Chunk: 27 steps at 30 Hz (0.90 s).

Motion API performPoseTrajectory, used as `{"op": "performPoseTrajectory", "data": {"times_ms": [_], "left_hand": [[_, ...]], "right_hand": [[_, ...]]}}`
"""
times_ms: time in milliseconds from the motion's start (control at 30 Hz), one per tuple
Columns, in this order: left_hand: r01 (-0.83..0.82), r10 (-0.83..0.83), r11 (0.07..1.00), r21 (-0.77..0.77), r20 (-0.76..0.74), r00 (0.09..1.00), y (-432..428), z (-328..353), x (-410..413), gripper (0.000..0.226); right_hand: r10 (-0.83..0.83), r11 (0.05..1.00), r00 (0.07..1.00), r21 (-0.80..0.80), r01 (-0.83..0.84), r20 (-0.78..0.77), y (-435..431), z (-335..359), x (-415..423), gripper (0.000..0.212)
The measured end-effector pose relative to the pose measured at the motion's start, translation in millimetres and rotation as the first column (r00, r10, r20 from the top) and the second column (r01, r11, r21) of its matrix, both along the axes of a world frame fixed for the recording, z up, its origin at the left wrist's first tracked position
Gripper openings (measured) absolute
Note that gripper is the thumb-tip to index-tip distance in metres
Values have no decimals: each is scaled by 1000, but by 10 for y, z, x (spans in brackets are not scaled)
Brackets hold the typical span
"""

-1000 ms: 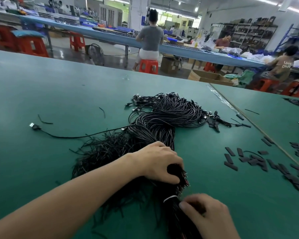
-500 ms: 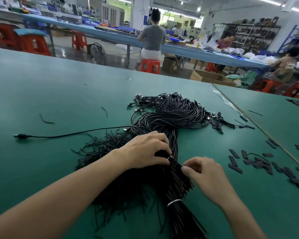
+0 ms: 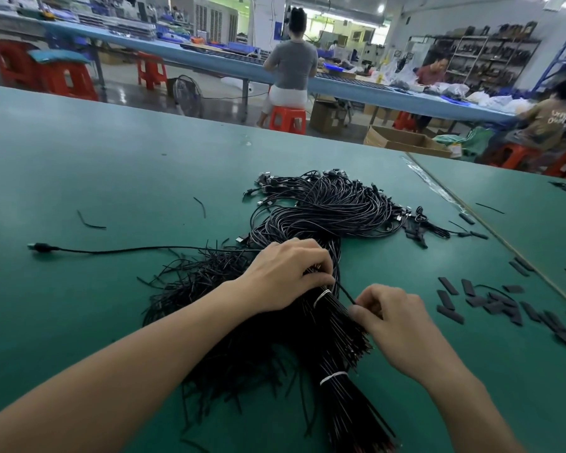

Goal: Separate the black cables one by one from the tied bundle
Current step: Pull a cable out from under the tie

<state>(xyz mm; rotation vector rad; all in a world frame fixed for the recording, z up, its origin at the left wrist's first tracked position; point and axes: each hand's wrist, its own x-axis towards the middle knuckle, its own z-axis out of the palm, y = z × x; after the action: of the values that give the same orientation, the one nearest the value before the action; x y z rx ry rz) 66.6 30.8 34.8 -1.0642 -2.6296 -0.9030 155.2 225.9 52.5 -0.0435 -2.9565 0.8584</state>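
One cable (image 3: 345, 293) only: your R hand (image 3: 393, 322) pinches its end, just beside the white tie (image 3: 322, 296). L hand (image 3: 285, 276) grips the bundle (image 3: 337, 335) on the table (image 3: 111, 178). Pull straight along the strands, slow, w/o snagging neighbours.

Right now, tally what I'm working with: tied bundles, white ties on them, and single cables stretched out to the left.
Tied bundle: 1
White ties: 2
Single cable stretched left: 1
Total: 4
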Motion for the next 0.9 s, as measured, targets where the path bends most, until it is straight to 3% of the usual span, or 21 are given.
{"op": "performPoseTrajectory", "data": {"times_ms": [167, 333, 467, 567, 633, 733, 800, 900], "left_hand": [[-93, 97, 990, -108, 34, 995, 41, -33, -71, 29], [-12, 26, 967, -253, 54, 998, -14, -68, -113, 46], [-27, 51, 975, -223, 100, 994, -22, -49, -151, 49], [-24, 60, 987, -159, 222, 973, -61, -40, -178, 54], [25, 21, 991, -129, 346, 938, -99, -34, -186, 72], [149, -58, 977, -154, 477, 877, -162, -17, -207, 93], [189, -104, 977, -101, 548, 830, -164, 10, -216, 85], [74, -81, 997, 37, 600, 796, -150, 58, -217, 66]], "right_hand": [[-54, 962, 998, -264, 62, 38, 99, 7, 62, 16], [-117, 846, 992, -528, 73, -50, 98, -12, 113, 17], [9, 717, 993, -693, 73, 114, 122, 54, 131, 25], [-15, 842, 987, -530, 100, 162, 168, 41, 83, 16], [-30, 937, 989, -341, 77, 142, 130, 23, 32, 4], [25, 997, 988, -79, -13, 152, 55, 3, -49, 20], [37, 999, 986, -10, -36, 164, 37, 35, -91, 20], [41, 999, 987, 26, -46, 158, 29, 80, -122, 24]]}}
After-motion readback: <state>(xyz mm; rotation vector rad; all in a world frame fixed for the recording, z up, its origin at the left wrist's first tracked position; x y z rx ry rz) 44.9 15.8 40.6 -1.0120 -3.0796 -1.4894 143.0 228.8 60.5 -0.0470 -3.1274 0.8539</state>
